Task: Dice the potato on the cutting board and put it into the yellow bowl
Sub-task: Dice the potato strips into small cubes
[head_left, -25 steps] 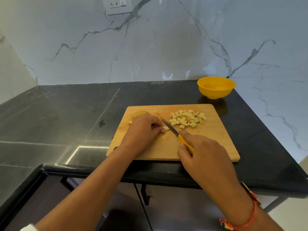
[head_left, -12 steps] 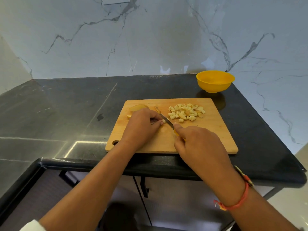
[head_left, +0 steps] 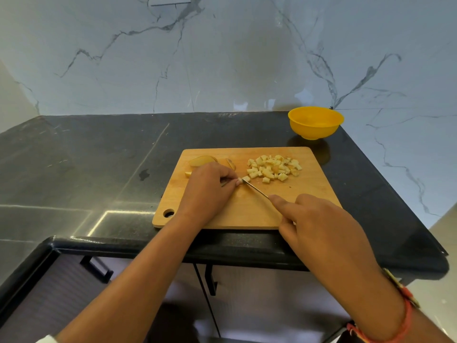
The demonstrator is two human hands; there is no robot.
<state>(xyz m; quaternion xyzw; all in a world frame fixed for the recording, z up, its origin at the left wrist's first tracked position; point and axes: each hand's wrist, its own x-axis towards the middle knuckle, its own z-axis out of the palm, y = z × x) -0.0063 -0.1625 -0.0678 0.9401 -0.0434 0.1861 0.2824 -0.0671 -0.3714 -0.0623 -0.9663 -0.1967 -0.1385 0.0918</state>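
- The left hand's [head_left: 207, 186] fingertips [head_left: 233, 182] are curled down and pinched on a small potato stub [head_left: 239, 180], pressing it to the board just left of the blade.
- The right hand [head_left: 319, 226] is wrapped round the knife [head_left: 256, 189]. Its forefinger lies straight along the back, the handle is hidden under the palm, and the tip meets the stub.
- Just right of the tip, on the far right part of the board [head_left: 314, 194], lies the pile of dice [head_left: 273, 167]. I judge it to be well over half the potato.
- At the far left of the board, partly behind the left hand, I see uncut pieces [head_left: 202, 160] with skin on, and one small bit [head_left: 188, 173] beside them. These remain to be cut.
- The bowl [head_left: 315, 123] stands on the counter [head_left: 99, 157] beyond the board's far right corner, apart from it. I can see no potato in it.
- My reckoning is that the dicing is well along but unfinished, and none of the potato has yet gone into the bowl.
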